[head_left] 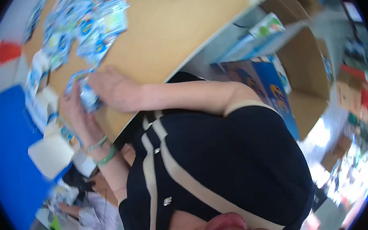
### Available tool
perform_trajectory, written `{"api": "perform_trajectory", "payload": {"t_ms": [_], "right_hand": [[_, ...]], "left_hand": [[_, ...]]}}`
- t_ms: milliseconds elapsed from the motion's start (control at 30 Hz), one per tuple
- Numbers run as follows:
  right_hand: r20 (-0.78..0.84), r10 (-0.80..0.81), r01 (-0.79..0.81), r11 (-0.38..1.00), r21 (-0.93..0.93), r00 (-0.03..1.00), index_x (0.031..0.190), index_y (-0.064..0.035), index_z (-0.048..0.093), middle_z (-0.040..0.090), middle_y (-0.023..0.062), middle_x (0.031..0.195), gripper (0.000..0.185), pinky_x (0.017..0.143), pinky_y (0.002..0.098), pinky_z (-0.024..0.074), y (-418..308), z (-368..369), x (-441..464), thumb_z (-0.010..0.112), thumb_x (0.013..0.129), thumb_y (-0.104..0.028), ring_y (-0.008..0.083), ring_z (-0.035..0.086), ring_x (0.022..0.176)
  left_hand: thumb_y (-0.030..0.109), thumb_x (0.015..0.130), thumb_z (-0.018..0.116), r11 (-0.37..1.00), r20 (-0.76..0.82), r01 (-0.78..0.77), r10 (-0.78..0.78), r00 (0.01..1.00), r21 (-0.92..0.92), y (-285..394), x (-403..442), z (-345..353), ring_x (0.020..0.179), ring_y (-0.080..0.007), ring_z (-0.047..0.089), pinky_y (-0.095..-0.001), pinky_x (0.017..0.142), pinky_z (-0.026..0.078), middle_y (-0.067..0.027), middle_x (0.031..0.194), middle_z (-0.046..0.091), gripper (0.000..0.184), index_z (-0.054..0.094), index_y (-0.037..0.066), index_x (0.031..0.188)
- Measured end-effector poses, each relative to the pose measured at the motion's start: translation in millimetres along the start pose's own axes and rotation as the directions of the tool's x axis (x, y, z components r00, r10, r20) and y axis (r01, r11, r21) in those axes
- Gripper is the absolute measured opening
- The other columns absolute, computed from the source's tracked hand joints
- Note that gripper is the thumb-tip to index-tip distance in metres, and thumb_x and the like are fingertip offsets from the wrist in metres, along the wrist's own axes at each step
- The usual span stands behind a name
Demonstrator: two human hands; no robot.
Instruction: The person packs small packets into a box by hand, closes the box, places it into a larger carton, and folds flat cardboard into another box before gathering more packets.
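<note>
Both hands meet over a small blue-and-white packet point(90, 97) at the edge of the tan table point(155, 35). My left hand point(75, 108), with bracelets on its wrist, has its fingers closed against the packet's near side. Over the packet's other side, my right hand point(112, 87) is bent, with its fingertips pressed on it. Blur hides the exact finger contact. Beside the hands lies a spread pile of similar packets point(85, 25).
White open boxes point(51, 154) stand by the left wrist, near a blue surface point(8, 144). A red object point(8, 52) lies beyond the table. Cardboard boxes point(307, 64) are at the right. Another person's arm point(70, 210) shows at the bottom left.
</note>
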State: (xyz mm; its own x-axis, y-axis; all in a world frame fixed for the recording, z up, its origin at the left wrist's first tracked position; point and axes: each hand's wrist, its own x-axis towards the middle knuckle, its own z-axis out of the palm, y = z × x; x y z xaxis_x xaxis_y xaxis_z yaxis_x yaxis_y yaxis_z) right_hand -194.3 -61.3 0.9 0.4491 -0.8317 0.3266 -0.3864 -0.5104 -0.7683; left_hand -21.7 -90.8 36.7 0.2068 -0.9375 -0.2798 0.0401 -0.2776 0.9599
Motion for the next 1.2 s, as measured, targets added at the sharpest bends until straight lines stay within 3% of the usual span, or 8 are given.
{"api": "perform_trajectory", "payload": {"t_ms": [133, 533, 633, 700, 767, 833, 1033, 1200], "right_hand": [[-0.293, -0.174, 0.181, 0.984, -0.003, 0.94, 0.13, 0.006, 0.048, 0.053, 0.0289, 0.131, 0.042, 0.107, 0.0481, 0.0411, 13.4, 32.8, 3.4, 0.053, 0.089, -0.005, 0.0435, 0.051, 0.124], [0.004, -0.204, 0.2, 0.958, -0.204, 0.979, 0.135, 0.0025, 0.046, 0.047, 0.028, 0.14, 0.046, 0.111, 0.0484, 0.0353, 0.5, 9.2, 16.0, 0.052, 0.09, -0.01, 0.0412, 0.044, 0.133], [0.122, -0.136, 0.135, 0.991, 0.023, 0.983, 0.136, -0.0038, 0.05, 0.049, 0.0214, 0.142, 0.049, 0.112, 0.0444, 0.0352, 12.2, -16.6, 19.1, 0.06, 0.089, -0.012, 0.0363, 0.043, 0.136], [-0.108, -0.006, 0.004, 1.0, -0.016, 0.994, 0.136, -0.0058, 0.051, 0.051, 0.0195, 0.141, 0.051, 0.112, 0.0458, 0.0347, 30.9, -36.0, 16.7, 0.063, 0.086, -0.012, 0.0355, 0.042, 0.136], [-0.298, -0.207, -0.01, 0.806, -0.591, 0.932, 0.137, -0.0069, 0.051, 0.056, 0.0196, 0.134, 0.053, 0.106, 0.0441, 0.0409, 52.2, -65.1, 27.7, 0.062, 0.086, -0.011, 0.0348, 0.049, 0.129], [-0.315, -0.143, -0.186, 0.559, -0.808, 0.938, 0.134, -0.009, 0.053, 0.06, 0.0193, 0.128, 0.05, 0.098, 0.0417, 0.0468, 56.1, -84.7, 41.1, 0.062, 0.085, -0.012, 0.0347, 0.056, 0.121], [-0.136, 0.392, -0.343, 0.524, -0.78, 0.91, 0.113, -0.0074, 0.058, 0.063, 0.0149, 0.113, 0.027, 0.084, 0.0457, 0.0519, 75.1, -109.7, 47.8, 0.06, 0.087, -0.015, 0.0335, 0.061, 0.104], [-0.391, -0.181, -0.135, 0.742, -0.657, 0.902, 0.105, -0.007, 0.059, 0.066, 0.0138, 0.103, 0.017, 0.08, 0.0467, 0.0521, 86.6, -89.0, 35.3, 0.058, 0.091, -0.016, 0.034, 0.064, 0.096]], "left_hand": [[0.021, 0.095, 0.066, 0.964, -0.206, -0.135, 0.184, 0.961, 0.228, -11.0, -10.0, 3.4, 0.091, -0.0154, 0.066, -0.0283, 0.076, 0.053, -0.0103, 0.103, 0.07, 0.032, 0.063, -0.003, 0.116], [0.015, 0.086, 0.075, 0.973, -0.269, -0.181, 0.213, 0.939, 0.141, -11.0, -12.4, 8.0, 0.101, -0.02, 0.061, -0.0317, 0.084, 0.053, -0.017, 0.12, 0.06, 0.065, 0.042, -0.004, 0.138], [0.01, 0.083, 0.075, 0.981, -0.273, -0.184, 0.193, 0.943, 0.058, -17.9, -7.4, 3.3, 0.1, -0.0204, 0.062, -0.0317, 0.083, 0.053, -0.0172, 0.117, 0.061, 0.062, 0.044, -0.003, 0.136], [0.01, 0.082, 0.075, 0.987, -0.27, -0.152, 0.158, 0.95, 0.045, -14.9, -9.7, 5.8, 0.098, -0.02, 0.063, -0.0313, 0.082, 0.054, -0.017, 0.114, 0.062, 0.061, 0.046, -0.002, 0.134], [0.009, 0.081, 0.075, 0.991, -0.281, -0.133, 0.135, 0.95, 0.028, -18.7, -9.7, 4.0, 0.097, -0.0198, 0.064, -0.031, 0.081, 0.054, -0.0169, 0.113, 0.062, 0.06, 0.047, -0.002, 0.133], [0.01, 0.08, 0.075, 0.98, -0.277, -0.167, 0.192, 0.941, 0.112, -24.5, -5.6, 1.6, 0.095, -0.02, 0.065, -0.0312, 0.081, 0.054, -0.0171, 0.112, 0.063, 0.057, 0.049, -0.002, 0.13], [0.013, 0.079, 0.075, 0.945, -0.296, -0.209, 0.281, 0.913, 0.252, -28.4, -3.7, -1.6, 0.096, -0.0227, 0.066, -0.0329, 0.082, 0.054, -0.0192, 0.114, 0.063, 0.055, 0.053, -0.003, 0.127], [0.016, 0.079, 0.075, 0.925, -0.292, -0.197, 0.296, 0.909, 0.325, -34.1, 1.3, -6.8, 0.1, -0.028, 0.066, -0.0364, 0.085, 0.054, -0.0214, 0.116, 0.06, 0.055, 0.054, -0.002, 0.127]]}}
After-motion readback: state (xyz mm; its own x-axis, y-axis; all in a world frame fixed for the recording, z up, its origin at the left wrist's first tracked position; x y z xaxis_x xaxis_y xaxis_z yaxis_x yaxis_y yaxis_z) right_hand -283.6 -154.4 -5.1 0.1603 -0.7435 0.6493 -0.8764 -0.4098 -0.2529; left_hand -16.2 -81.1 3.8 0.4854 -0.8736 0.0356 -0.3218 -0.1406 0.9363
